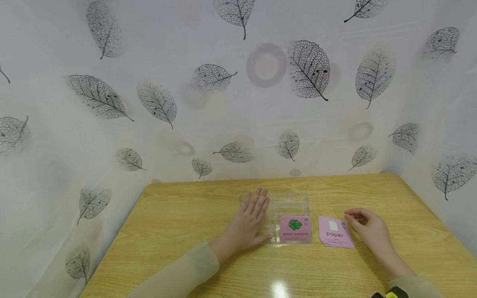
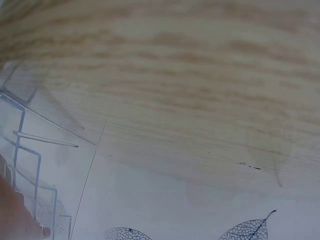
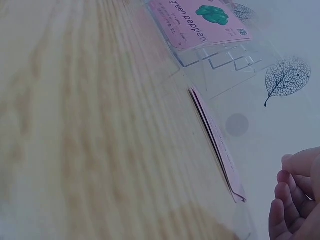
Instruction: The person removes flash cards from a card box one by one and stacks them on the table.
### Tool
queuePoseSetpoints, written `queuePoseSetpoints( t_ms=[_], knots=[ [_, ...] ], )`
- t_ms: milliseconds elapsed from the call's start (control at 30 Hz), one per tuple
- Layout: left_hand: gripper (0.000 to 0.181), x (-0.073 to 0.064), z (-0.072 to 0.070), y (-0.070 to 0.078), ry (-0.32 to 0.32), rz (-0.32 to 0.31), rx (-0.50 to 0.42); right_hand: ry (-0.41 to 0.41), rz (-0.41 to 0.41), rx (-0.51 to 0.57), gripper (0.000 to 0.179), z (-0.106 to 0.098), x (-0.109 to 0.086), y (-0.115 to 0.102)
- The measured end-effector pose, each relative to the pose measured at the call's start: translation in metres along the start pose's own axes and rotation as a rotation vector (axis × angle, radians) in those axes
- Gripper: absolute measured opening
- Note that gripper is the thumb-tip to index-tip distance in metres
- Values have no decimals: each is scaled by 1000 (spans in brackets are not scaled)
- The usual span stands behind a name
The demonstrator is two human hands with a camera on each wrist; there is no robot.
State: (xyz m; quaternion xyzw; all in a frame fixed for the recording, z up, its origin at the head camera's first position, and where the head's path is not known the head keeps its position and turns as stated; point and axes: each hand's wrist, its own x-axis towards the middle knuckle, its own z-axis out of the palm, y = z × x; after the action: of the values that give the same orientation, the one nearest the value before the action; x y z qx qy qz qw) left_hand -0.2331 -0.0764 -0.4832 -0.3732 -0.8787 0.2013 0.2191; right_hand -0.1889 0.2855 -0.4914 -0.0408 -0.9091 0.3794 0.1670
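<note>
A clear plastic stepped holder stands mid-table, and a pink "green pepper" card sits in its right column. My left hand, fingers straight, rests over the holder's left side; only a blurred bit of that hand shows in the left wrist view. To the right of the holder lies a small stack of pink cards, "paper" on top. My right hand is beside the stack's upper right corner. Its fingers are loosely curled with nothing between them, apart from the stack in the right wrist view.
The wood-grain table ends at a pale curtain with leaf prints, which also closes in both sides. A black and yellow object shows at the right wrist, by the bottom edge.
</note>
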Motion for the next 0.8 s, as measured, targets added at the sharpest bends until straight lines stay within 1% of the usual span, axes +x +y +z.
queuePoseSetpoints(
  t_ms=[333,567,800],
  knots=[
    [105,0,0,0,6,0,10,10,-11,15,19,1,0,-2],
    [105,0,1,0,8,0,10,31,-46,39,16,3,-1,-4],
    [105,0,1,0,11,0,6,14,-44,50,18,5,-2,-8]
  ],
)
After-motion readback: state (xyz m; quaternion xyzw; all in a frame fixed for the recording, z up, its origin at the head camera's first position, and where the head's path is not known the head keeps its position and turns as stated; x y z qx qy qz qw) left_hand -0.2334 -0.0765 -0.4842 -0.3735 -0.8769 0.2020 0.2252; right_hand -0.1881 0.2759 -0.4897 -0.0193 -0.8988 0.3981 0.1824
